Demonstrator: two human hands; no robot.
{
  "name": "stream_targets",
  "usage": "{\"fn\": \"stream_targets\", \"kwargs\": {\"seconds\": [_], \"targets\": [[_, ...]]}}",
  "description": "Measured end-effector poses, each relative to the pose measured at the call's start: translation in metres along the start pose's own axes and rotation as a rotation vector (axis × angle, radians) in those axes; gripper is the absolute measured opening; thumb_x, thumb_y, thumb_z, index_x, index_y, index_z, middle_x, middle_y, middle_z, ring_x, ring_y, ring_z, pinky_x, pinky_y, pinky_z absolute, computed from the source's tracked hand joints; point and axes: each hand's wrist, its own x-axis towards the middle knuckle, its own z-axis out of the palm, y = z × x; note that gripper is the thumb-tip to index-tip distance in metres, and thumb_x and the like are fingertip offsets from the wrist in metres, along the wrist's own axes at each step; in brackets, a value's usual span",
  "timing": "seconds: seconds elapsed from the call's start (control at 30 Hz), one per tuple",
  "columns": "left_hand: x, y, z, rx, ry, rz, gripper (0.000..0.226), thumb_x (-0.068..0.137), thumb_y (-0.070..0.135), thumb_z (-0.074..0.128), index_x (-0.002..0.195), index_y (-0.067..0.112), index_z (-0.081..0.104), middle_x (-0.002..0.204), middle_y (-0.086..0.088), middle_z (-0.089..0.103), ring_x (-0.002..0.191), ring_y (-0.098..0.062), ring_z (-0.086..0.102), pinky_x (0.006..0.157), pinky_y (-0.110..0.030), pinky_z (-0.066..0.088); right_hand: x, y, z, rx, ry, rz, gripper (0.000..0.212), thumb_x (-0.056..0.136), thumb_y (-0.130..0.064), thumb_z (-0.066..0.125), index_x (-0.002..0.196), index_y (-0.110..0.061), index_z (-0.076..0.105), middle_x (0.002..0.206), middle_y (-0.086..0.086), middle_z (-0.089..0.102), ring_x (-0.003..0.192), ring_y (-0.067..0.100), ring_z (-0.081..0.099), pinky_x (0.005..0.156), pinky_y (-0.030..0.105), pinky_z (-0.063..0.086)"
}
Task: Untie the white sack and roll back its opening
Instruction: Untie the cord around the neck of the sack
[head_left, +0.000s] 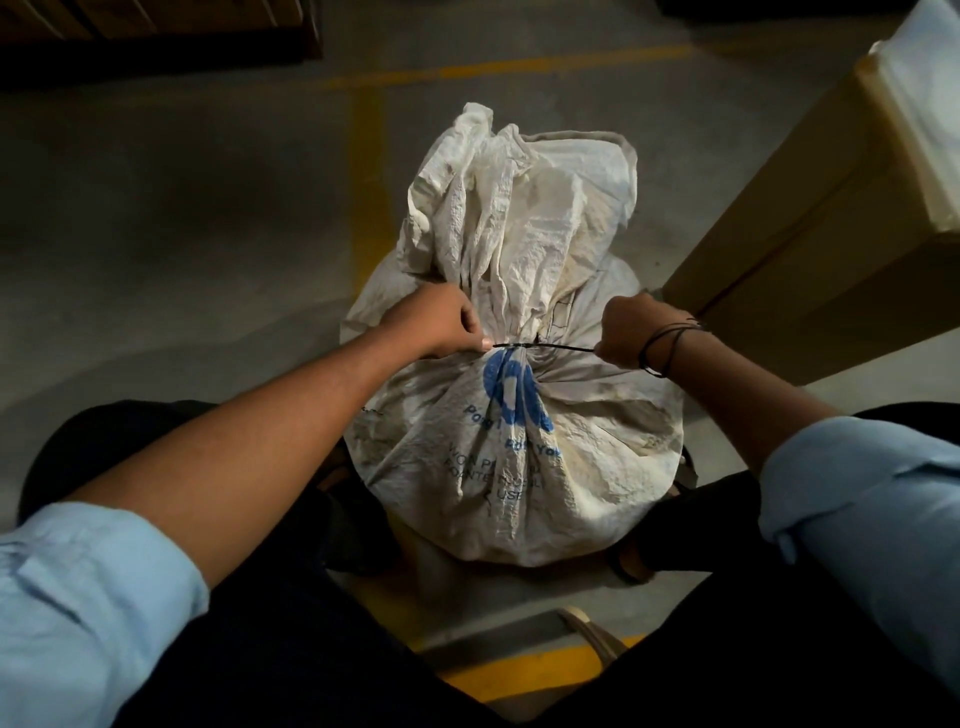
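Observation:
A full white woven sack with blue print stands on the floor between my knees. Its neck is gathered tight by a thin black tie, and the loose top fans out above it. My left hand pinches the tie's left end right at the neck. My right hand, with dark bands on the wrist, grips the tie's right end a little away from the neck. The tie runs taut and level between both hands.
A tall cardboard box with a pale plastic cover on top stands close on the right of the sack. Yellow lines mark the grey concrete floor. Dark wooden furniture sits at the far left.

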Motion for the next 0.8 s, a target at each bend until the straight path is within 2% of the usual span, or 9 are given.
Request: {"fn": "stream_targets", "kwargs": {"seconds": [0.1, 0.2, 0.27, 0.33, 0.47, 0.53, 0.67, 0.73, 0.8], "targets": [[-0.002, 0.003, 0.000, 0.011, 0.015, -0.004, 0.014, 0.078, 0.035, 0.083, 0.076, 0.025, 0.074, 0.078, 0.012, 0.072, 0.077, -0.008, 0.068, 0.074, -0.032, 0.057, 0.001, -0.001, -0.002, -0.025, -0.065, -0.047, 0.029, 0.088, -0.021, 0.053, 0.063, -0.014, 0.041, 0.068, 0.004, 0.047, 0.057, 0.015, 0.045, 0.058, 0.028, 0.039], [-0.004, 0.008, 0.003, 0.034, 0.044, -0.004, 0.010, 0.080, 0.031, 0.081, 0.077, 0.024, 0.073, 0.081, 0.009, 0.073, 0.078, -0.010, 0.068, 0.075, -0.034, 0.059, 0.001, -0.001, -0.003, 0.011, -0.060, -0.089, 0.025, 0.088, -0.023, 0.055, 0.066, -0.011, 0.053, 0.075, 0.008, 0.059, 0.062, 0.017, 0.053, 0.060, 0.029, 0.046], [-0.005, 0.010, 0.004, 0.054, 0.050, -0.006, 0.010, 0.081, 0.030, 0.079, 0.078, 0.023, 0.073, 0.082, 0.008, 0.072, 0.077, -0.010, 0.068, 0.076, -0.035, 0.059, 0.001, -0.002, -0.002, 0.082, -0.015, -0.172, 0.022, 0.091, -0.030, 0.058, 0.082, -0.012, 0.066, 0.088, 0.005, 0.068, 0.076, 0.019, 0.061, 0.070, 0.032, 0.053], [-0.005, 0.012, 0.004, 0.065, 0.048, -0.003, 0.008, 0.083, 0.028, 0.077, 0.079, 0.023, 0.073, 0.082, 0.007, 0.072, 0.078, -0.012, 0.067, 0.077, -0.035, 0.059, -0.002, -0.006, -0.002, 0.175, 0.031, -0.259, 0.024, 0.093, -0.039, 0.061, 0.092, -0.017, 0.070, 0.090, -0.001, 0.067, 0.081, 0.016, 0.061, 0.074, 0.030, 0.051], [-0.005, 0.016, 0.005, 0.089, 0.061, 0.002, 0.009, 0.084, 0.016, 0.069, 0.080, 0.023, 0.071, 0.081, 0.010, 0.067, 0.079, -0.010, 0.064, 0.077, -0.034, 0.059, -0.006, -0.018, 0.003, 0.313, 0.154, -0.329, 0.030, 0.084, -0.060, 0.063, 0.088, -0.032, 0.072, 0.080, -0.018, 0.065, 0.080, 0.008, 0.063, 0.079, 0.035, 0.052], [-0.004, 0.015, 0.007, 0.104, 0.058, 0.004, 0.008, 0.083, 0.016, 0.070, 0.080, 0.023, 0.071, 0.079, 0.012, 0.065, 0.079, -0.010, 0.064, 0.077, -0.034, 0.059, -0.005, -0.022, 0.007, 0.367, 0.180, -0.300, 0.028, 0.083, -0.060, 0.066, 0.084, -0.032, 0.072, 0.074, -0.019, 0.063, 0.076, 0.005, 0.062, 0.075, 0.035, 0.051], [-0.002, 0.011, 0.008, 0.091, 0.018, -0.012, 0.008, 0.082, 0.019, 0.069, 0.077, 0.025, 0.067, 0.084, 0.009, 0.068, 0.084, -0.013, 0.065, 0.083, -0.039, 0.059, 0.000, -0.027, 0.012, 0.507, 0.181, -0.237, 0.006, 0.082, -0.032, 0.077, 0.080, -0.028, 0.075, 0.071, -0.016, 0.065, 0.069, 0.004, 0.062, 0.066, 0.031, 0.058], [-0.001, 0.010, 0.009, 0.082, 0.013, -0.009, 0.010, 0.082, 0.021, 0.068, 0.075, 0.027, 0.065, 0.085, 0.008, 0.069, 0.084, -0.014, 0.065, 0.084, -0.040, 0.059, 0.004, -0.027, 0.016, 0.563, 0.167, -0.164, 0.005, 0.082, -0.026, 0.077, 0.081, -0.021, 0.076, 0.066, -0.014, 0.062, 0.061, 0.001, 0.056, 0.054, 0.018, 0.047], [-0.002, 0.009, 0.010, 0.079, 0.018, 0.002, 0.008, 0.082, 0.022, 0.068, 0.075, 0.026, 0.066, 0.084, 0.006, 0.070, 0.082, -0.014, 0.066, 0.083, -0.041, 0.060, 0.007, -0.029, 0.021, 0.566, 0.140, -0.099, 0.014, 0.085, -0.025, 0.074, 0.079, -0.013, 0.074, 0.063, -0.008, 0.060, 0.054, 0.002, 0.048, 0.045, 0.014, 0.036]]}}
